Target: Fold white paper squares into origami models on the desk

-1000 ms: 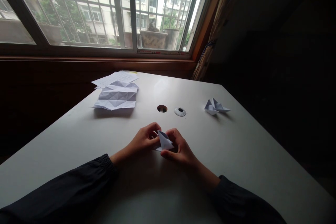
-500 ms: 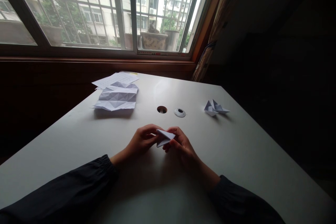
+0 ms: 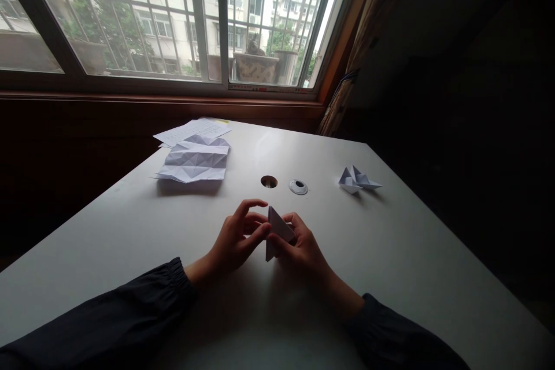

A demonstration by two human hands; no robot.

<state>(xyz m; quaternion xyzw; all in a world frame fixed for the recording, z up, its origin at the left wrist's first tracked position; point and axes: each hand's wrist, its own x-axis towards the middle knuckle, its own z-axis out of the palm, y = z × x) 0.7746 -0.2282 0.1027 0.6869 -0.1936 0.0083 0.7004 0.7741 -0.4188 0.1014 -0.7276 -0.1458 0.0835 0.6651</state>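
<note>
While my right grip pinches the folded paper triangle, my left grip curls half-open just beside it.

On the white table I saw a creased, unfolded paper sheet lying over a printed page, a round cable-hole cap just beside its hole, and a folded paper model towards the right.

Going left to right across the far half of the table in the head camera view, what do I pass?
Creased sheet of white paper → round hole in the tabletop → white ring-shaped grommet → folded white paper model
</note>
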